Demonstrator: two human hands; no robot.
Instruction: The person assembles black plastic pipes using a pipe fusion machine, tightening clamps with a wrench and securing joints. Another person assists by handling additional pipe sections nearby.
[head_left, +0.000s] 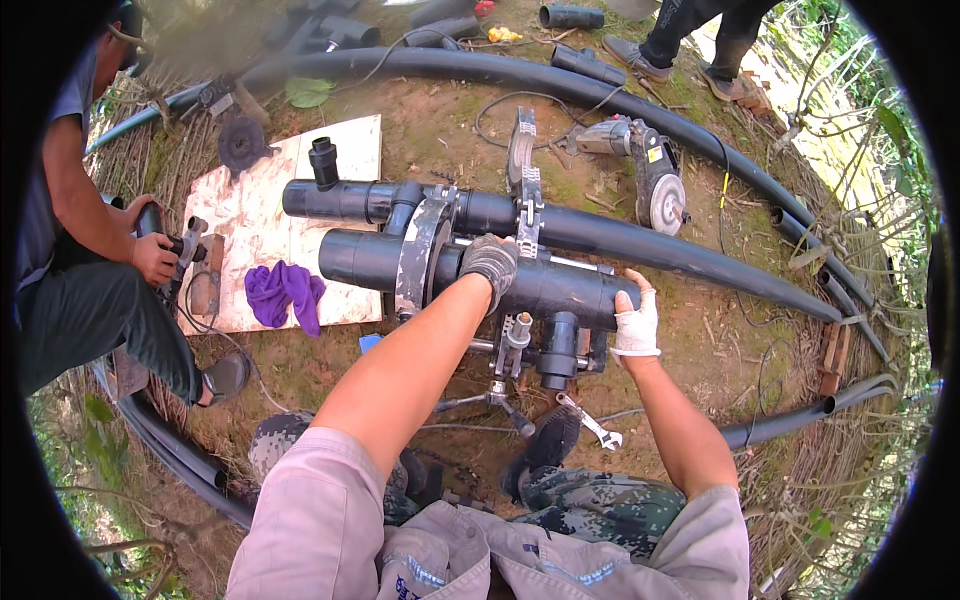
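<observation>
My left hand [490, 264], in a grey glove, is closed over a thick black plastic pipe [375, 260], beside a worn metal ring clamp [424, 255]. My right hand [637, 318], in a white fingerless glove, grips the right end of a black tee fitting [560, 290], thumb on top; some fingers are hidden behind it. The tee's short branch [559, 350] points toward me. Behind it lies a longer black pipe [640, 243] with an upright elbow-like outlet [323, 163]. A hinged clamp half [522, 170] stands raised. A clamp screw [515, 340] sits below my left hand.
An adjustable wrench [592, 422] lies near my foot. Beyond the pipes is an angle grinder [650, 175]. A purple cloth [285, 295] rests on a board [345, 155]. At left a co-worker [90, 220] holds a tool; another person's legs [700, 40] stand at far right.
</observation>
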